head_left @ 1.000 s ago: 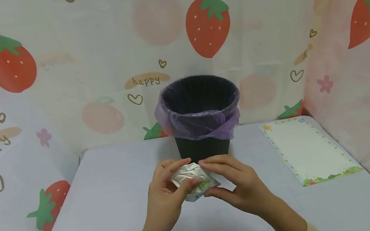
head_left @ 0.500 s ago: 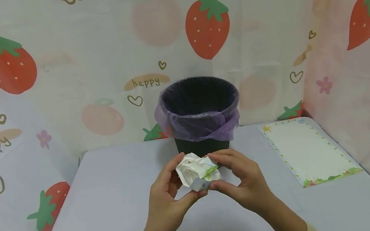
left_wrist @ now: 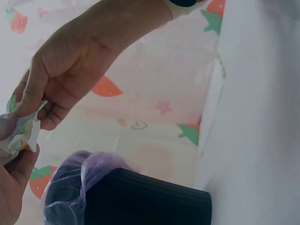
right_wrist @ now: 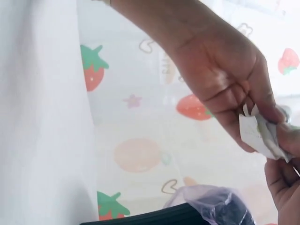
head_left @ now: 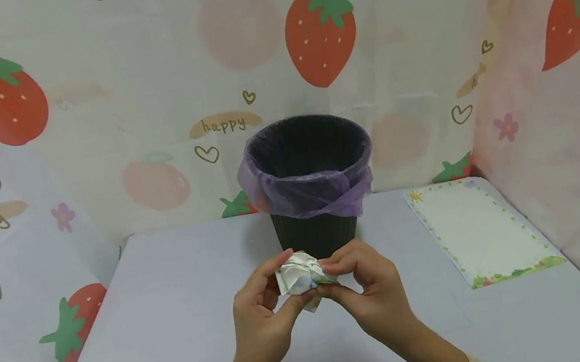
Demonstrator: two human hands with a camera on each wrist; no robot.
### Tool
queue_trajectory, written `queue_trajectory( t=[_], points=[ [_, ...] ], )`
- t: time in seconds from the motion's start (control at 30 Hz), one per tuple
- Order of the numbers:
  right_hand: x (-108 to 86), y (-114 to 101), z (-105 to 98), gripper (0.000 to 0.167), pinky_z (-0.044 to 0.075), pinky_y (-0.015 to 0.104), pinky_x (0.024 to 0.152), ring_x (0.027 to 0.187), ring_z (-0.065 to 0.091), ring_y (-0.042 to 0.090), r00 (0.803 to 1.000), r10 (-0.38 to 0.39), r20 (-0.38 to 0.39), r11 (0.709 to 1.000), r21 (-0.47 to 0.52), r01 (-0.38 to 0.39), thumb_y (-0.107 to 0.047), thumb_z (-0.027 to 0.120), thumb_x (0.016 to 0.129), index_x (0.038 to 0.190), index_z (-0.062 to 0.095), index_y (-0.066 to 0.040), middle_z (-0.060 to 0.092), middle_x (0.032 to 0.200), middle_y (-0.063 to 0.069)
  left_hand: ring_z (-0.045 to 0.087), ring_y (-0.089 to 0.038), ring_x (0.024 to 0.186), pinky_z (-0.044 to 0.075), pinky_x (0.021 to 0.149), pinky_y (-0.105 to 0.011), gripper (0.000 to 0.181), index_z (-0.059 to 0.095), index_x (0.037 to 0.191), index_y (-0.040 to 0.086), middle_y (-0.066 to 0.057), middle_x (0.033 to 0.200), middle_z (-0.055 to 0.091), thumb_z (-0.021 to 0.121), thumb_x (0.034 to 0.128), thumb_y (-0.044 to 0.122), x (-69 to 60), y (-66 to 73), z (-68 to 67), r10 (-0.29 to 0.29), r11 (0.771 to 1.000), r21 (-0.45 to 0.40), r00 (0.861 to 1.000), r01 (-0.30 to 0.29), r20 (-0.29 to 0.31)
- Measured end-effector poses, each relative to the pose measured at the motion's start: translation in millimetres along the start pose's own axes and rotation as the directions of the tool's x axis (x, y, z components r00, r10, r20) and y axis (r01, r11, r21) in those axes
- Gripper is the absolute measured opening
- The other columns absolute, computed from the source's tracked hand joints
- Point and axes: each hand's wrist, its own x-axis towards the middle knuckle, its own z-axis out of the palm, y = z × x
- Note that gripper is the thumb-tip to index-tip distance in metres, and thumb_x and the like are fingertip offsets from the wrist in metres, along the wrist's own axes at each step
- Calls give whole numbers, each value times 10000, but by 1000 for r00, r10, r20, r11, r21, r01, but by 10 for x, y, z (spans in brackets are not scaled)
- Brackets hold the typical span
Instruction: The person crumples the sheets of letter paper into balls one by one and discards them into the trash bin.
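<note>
Both hands hold a crumpled sheet of white paper (head_left: pixel 300 272) with green and blue print, raised in front of the bin. My left hand (head_left: pixel 264 318) grips its left side, thumb below and fingers above. On the other side my right hand (head_left: pixel 369 286) pinches the paper's right edge, with the two thumbs nearly meeting beneath it. In the left wrist view the paper (left_wrist: pixel 23 136) shows creased folds between the fingers. The right wrist view shows a loose flap of the paper (right_wrist: pixel 258 136) sticking out past the hands.
A black bin (head_left: pixel 317 234) lined with a purple bag (head_left: pixel 310 193) stands behind the hands. A flat white sheet with a printed floral border (head_left: pixel 485 230) lies at the table's right. Strawberry-patterned cloth (head_left: pixel 146 90) walls the white table (head_left: pixel 172 305) on the back and sides.
The paper has been turned and squeezed into a smaller, more compact wad. The right fingers have curled in closer over its edge. The head view has shifted slightly.
</note>
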Motion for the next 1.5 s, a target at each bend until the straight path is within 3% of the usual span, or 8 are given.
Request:
queue_trajectory(
  t=[0.13,0.27,0.43,0.6,0.9,1.07,1.23,1.5],
  points=[
    [-29,-20,44,344,622,303,828,988,688,194,998,21,-52,999,31,-19,269,796,667,935,713,71,665,993,130,721,-191,942,612,837,-279,509,673,1229,-11,-171,1177,739,833,758,-120,0,15,-37,-53,999,-7,998,53,-23],
    [23,-21,-32,374,619,296,832,1011,697,200,999,-5,54,999,-33,7,198,824,701,1029,756,33,685,1036,142,718,-197,923,624,788,-288,462,689,1208,-6,-167,1127,730,832,777,-93,54,85,-124,-170,984,-53,985,170,2],
    [140,-32,-269,592,584,243,890,1106,655,222,953,-38,302,986,-144,85,77,879,703,1258,703,-31,671,1191,130,702,-212,971,627,809,-300,546,595,1358,5,-202,1146,656,780,850,-64,146,183,-243,-308,940,-109,942,322,133],
    [176,-56,-338,716,526,252,1011,1194,619,235,933,-9,360,977,-197,85,-11,917,695,1347,622,-39,629,1284,139,689,-235,1094,610,870,-294,597,398,1388,-3,-216,1280,611,735,898,-60,180,222,-257,-360,900,-170,904,402,232],
    [153,-26,-298,781,524,266,1011,1176,601,243,950,16,311,973,-223,56,-38,940,668,1370,600,-39,602,1271,126,672,-272,1160,606,901,-325,575,562,1404,62,-160,1370,513,766,876,-39,163,208,-212,-303,936,-152,946,318,111],
    [150,-13,-269,1035,469,275,1101,1315,522,255,937,47,346,962,-268,51,-138,977,618,1508,461,-19,468,1481,144,680,-227,1092,617,854,-299,581,539,1426,39,-169,1384,566,763,892,-14,149,195,-201,-317,929,-148,936,339,155],
    [146,-27,-222,1019,469,279,1107,1344,526,244,923,30,384,958,-276,83,-139,971,630,1506,467,-11,517,1472,120,657,-225,1088,622,847,-317,501,543,1365,15,-174,1343,599,758,912,18,114,183,-159,-332,915,-174,924,364,190],
    [105,-57,-165,804,524,247,1027,1202,637,256,965,-11,263,938,-331,101,-23,949,658,1382,600,-11,633,1309,130,625,-276,1240,565,987,-330,397,668,1319,48,-93,1378,611,725,930,-10,23,118,-14,-173,981,-79,982,179,79]
  ],
)
